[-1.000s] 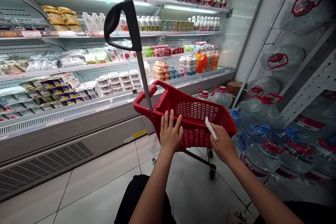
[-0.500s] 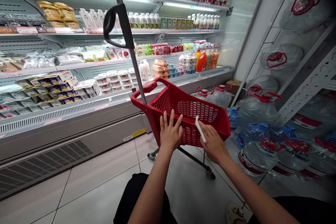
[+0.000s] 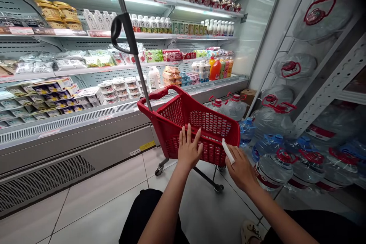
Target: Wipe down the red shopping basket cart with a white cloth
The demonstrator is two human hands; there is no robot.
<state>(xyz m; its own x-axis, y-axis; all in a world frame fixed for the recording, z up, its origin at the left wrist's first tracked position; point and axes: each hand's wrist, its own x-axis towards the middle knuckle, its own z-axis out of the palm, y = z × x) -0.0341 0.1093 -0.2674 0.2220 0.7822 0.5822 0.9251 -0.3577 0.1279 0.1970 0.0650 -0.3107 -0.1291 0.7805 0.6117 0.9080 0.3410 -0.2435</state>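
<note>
Left hand (image 3: 189, 153) spread beside the cart (image 3: 210, 122); I see the right hand (image 3: 241, 167), apart, also beside it, gripping white cloth (image 3: 228, 151).

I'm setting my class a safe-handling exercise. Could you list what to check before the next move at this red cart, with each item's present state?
1. Red cart standing on its wheels: ok.
2. Left hand open: ok.
3. Right hand free: not ok; it holds a thin white item.
4. Left hand touching the cart: cannot tell.
5. Wheels locked: cannot tell.
</note>
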